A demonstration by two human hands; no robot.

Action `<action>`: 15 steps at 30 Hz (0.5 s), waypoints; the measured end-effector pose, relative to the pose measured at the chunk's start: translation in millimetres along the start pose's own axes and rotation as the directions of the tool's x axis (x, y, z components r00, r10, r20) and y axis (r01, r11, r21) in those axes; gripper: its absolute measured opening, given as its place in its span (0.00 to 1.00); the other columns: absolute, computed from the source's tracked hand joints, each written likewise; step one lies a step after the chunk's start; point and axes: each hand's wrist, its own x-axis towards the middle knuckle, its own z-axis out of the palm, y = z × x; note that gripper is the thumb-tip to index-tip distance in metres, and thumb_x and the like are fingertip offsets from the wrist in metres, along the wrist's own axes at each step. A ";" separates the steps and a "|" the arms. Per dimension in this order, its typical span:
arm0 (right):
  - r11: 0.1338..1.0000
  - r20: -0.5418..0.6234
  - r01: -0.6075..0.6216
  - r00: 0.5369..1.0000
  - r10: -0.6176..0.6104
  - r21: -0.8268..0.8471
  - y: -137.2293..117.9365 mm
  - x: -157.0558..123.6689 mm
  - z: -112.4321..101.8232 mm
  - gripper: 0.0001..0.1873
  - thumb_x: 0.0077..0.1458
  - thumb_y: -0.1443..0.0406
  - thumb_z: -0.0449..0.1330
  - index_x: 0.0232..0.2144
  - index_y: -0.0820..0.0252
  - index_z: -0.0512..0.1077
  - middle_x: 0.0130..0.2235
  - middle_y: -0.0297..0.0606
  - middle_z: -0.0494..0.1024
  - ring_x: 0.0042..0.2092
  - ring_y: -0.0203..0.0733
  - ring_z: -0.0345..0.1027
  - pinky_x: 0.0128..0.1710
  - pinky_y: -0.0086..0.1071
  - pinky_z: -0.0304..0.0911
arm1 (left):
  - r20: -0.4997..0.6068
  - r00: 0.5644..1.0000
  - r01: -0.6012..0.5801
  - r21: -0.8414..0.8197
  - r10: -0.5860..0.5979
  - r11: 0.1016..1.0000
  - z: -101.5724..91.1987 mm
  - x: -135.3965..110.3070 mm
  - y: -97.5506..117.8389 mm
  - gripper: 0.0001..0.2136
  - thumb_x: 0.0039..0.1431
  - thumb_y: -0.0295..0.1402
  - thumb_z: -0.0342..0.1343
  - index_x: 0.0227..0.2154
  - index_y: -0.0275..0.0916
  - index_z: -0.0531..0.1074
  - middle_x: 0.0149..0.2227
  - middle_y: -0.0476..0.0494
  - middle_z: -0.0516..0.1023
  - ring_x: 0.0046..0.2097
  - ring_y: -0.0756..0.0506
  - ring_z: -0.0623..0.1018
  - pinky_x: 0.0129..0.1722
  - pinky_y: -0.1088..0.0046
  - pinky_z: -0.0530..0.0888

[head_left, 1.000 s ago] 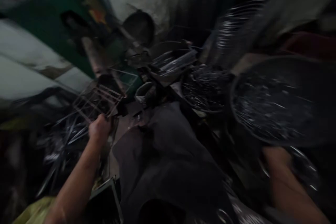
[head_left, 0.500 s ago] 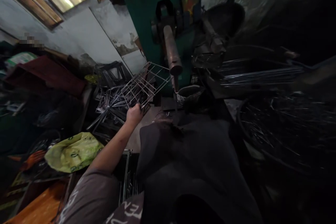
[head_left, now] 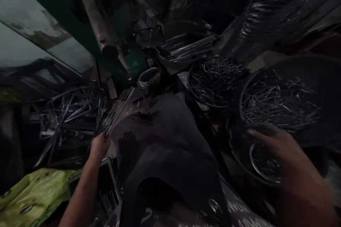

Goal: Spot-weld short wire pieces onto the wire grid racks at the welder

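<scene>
My left hand (head_left: 99, 146) is closed on the lower corner of a wire grid panel (head_left: 117, 109), which tilts up and away, edge-on, toward the green machine (head_left: 121, 60). My right hand (head_left: 277, 149) reaches out with fingers stretched over a small round bowl of short metal pins (head_left: 263, 165), beside a large dark basin (head_left: 282, 104) filled with cut wire pieces. It holds nothing that I can see. My dark-clothed lap (head_left: 165, 156) lies between the two hands.
A second basin of wire pieces (head_left: 213, 81) and a tray of long rods (head_left: 189, 44) sit behind. A pile of finished wire frames (head_left: 69, 113) lies at left. The machine's steel shaft (head_left: 99, 28) juts overhead. A yellow-green bag (head_left: 32, 195) is at bottom left.
My view swung back to the right. The wire grid came down from near the machine shaft toward my lap, turned edge-on. My right hand came into view over the pin bowl.
</scene>
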 end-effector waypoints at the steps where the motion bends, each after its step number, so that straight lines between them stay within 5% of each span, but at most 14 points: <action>1: 0.994 0.105 0.010 0.994 -0.022 0.112 -15.5 1.8 12.0 0.18 0.48 0.51 0.62 0.32 0.58 0.72 0.31 0.43 0.76 0.30 0.42 0.71 0.29 0.34 0.66 | 0.005 1.000 -0.030 0.010 0.030 1.000 -1.4 0.6 6.2 0.16 0.61 0.40 0.44 0.32 0.36 0.73 0.29 0.39 0.78 0.32 0.44 0.77 0.29 0.74 0.64; 3: 0.937 0.369 0.063 0.908 -0.197 0.345 -55.4 10.7 50.6 0.21 0.46 0.51 0.62 0.37 0.58 0.70 0.31 0.40 0.76 0.31 0.42 0.71 0.33 0.35 0.66 | 0.020 0.998 -0.067 0.035 0.066 0.997 -7.0 1.7 21.0 0.17 0.61 0.40 0.43 0.34 0.35 0.74 0.32 0.38 0.79 0.35 0.44 0.77 0.32 0.74 0.65; 6: 0.870 0.658 0.325 0.569 -0.493 0.371 -109.6 21.1 116.0 0.14 0.50 0.56 0.59 0.36 0.59 0.71 0.33 0.37 0.76 0.34 0.40 0.70 0.36 0.33 0.64 | 0.050 0.993 -0.107 0.097 0.103 0.989 -16.4 4.4 41.0 0.18 0.62 0.42 0.42 0.35 0.36 0.74 0.34 0.38 0.79 0.38 0.44 0.78 0.35 0.74 0.66; 7: 0.844 0.709 0.435 0.483 -0.513 0.314 -119.9 22.9 132.7 0.11 0.51 0.59 0.58 0.35 0.59 0.71 0.32 0.36 0.75 0.34 0.40 0.69 0.35 0.32 0.63 | 0.057 0.991 -0.124 0.107 0.119 0.986 -18.3 4.7 45.6 0.18 0.62 0.42 0.43 0.36 0.36 0.74 0.35 0.38 0.79 0.39 0.43 0.78 0.36 0.74 0.66; 8: 0.808 0.734 0.538 0.444 -0.514 0.240 -125.4 24.3 145.3 0.08 0.52 0.62 0.57 0.35 0.59 0.71 0.32 0.36 0.75 0.34 0.39 0.69 0.35 0.31 0.62 | 0.061 0.989 -0.144 0.110 0.138 0.984 -19.3 4.2 49.0 0.17 0.62 0.42 0.43 0.36 0.37 0.73 0.36 0.38 0.79 0.39 0.44 0.78 0.36 0.74 0.66; 11: 0.687 0.663 0.726 0.524 -0.535 -0.020 -119.6 24.9 159.8 0.06 0.53 0.67 0.54 0.35 0.60 0.70 0.34 0.38 0.73 0.36 0.40 0.67 0.37 0.32 0.61 | 0.073 0.982 -0.177 0.087 0.171 0.980 -17.6 0.0 53.5 0.18 0.62 0.43 0.43 0.36 0.37 0.73 0.36 0.38 0.79 0.39 0.44 0.78 0.37 0.74 0.66; 15: 0.639 0.504 0.736 0.649 -0.570 -0.226 -96.5 12.4 152.9 0.07 0.56 0.67 0.53 0.36 0.61 0.70 0.35 0.41 0.71 0.35 0.43 0.66 0.36 0.34 0.62 | 0.117 0.977 -0.184 0.045 0.178 0.982 -11.5 -3.0 54.8 0.20 0.63 0.45 0.42 0.35 0.37 0.74 0.34 0.38 0.79 0.38 0.44 0.78 0.36 0.74 0.66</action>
